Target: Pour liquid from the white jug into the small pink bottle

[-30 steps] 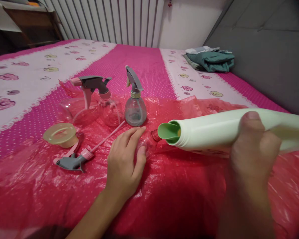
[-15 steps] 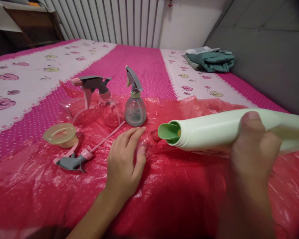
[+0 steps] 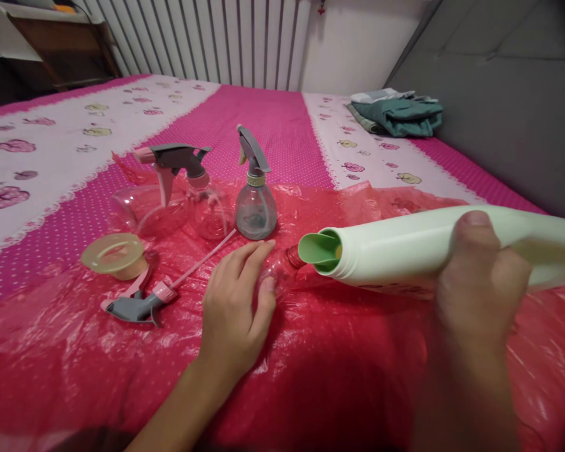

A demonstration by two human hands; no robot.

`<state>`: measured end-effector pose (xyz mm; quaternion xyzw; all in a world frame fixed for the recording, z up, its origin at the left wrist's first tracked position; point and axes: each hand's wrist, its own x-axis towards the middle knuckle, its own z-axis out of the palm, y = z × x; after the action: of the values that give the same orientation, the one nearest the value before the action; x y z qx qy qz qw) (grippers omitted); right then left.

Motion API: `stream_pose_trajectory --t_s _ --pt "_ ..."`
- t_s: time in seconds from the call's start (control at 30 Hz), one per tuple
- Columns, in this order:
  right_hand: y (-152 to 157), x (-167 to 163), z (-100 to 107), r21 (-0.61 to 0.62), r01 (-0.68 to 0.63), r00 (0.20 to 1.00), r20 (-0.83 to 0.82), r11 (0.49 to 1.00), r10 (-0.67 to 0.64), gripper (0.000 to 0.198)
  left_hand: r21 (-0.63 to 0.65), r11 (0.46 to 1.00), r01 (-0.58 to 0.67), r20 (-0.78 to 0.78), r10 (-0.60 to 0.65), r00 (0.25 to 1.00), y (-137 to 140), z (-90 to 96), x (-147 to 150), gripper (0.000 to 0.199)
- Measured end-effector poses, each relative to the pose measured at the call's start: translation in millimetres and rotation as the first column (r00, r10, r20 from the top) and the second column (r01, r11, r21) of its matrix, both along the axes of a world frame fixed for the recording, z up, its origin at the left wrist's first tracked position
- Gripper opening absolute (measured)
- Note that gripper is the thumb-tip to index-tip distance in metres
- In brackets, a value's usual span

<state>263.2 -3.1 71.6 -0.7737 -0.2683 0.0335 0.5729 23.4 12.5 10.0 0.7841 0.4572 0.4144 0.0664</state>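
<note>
My left hand (image 3: 238, 298) is wrapped round a clear spray bottle body (image 3: 282, 270), tilted with its open neck toward the right. Gripped in my right hand (image 3: 483, 282) is a pale green detergent bottle (image 3: 400, 242), lying nearly level. Its green spout (image 3: 317, 248) sits at the small bottle's neck; whether liquid flows I cannot tell. Left of my left hand lies a loose grey and pink spray head (image 3: 139, 307) with its tube (image 3: 204, 257). Beside it is a translucent yellowish cap (image 3: 115, 254).
A spray bottle with a grey trigger (image 3: 257, 210) stands behind my left hand. Left of it is another with a pink and grey trigger (image 3: 176, 160). Red plastic sheeting (image 3: 339, 364) covers the bed (image 3: 263, 125). Folded clothes (image 3: 395, 113) lie near the grey headboard (image 3: 508, 94).
</note>
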Motion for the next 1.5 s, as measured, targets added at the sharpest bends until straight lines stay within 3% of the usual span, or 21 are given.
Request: stream_pose_trajectory --t_s 1.5 --pt "0.7 1.9 -1.7 -0.016 0.015 0.999 -0.029 1.0 -0.015 0.071 0.012 1.0 -0.004 -0.003 0.004 1.0 -0.1 -0.9 0.0 0.04"
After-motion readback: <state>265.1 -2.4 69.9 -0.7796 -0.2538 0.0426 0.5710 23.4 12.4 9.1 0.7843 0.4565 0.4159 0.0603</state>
